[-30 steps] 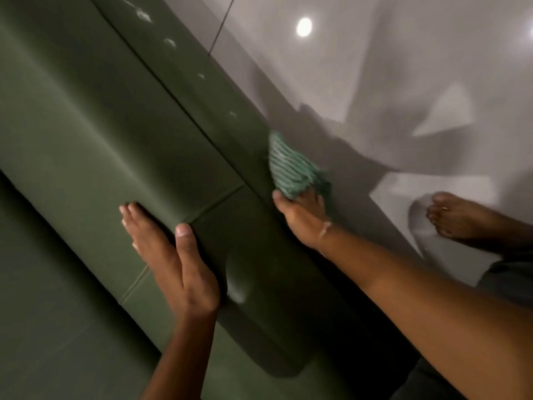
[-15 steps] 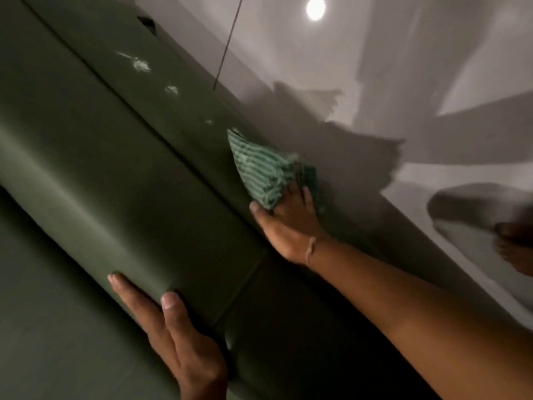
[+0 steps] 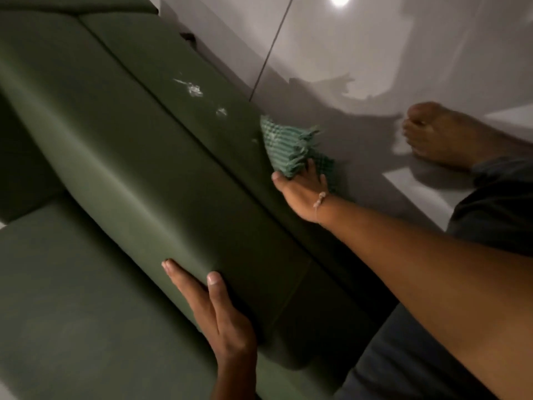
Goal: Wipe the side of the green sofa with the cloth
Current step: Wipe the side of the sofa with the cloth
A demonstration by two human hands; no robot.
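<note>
Against sofa side (image 3: 202, 157), right hand (image 3: 300, 192) presses cloth (image 3: 285, 145).

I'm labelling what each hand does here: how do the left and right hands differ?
The right hand is closed on the striped green cloth, pressing it to the sofa's side; the left hand holds nothing. The left lies flat, fingers extended, on the sofa's rounded top edge; the right reaches further down the side. Only the right wrist wears a bracelet. Both are bare and touch the sofa.
</note>
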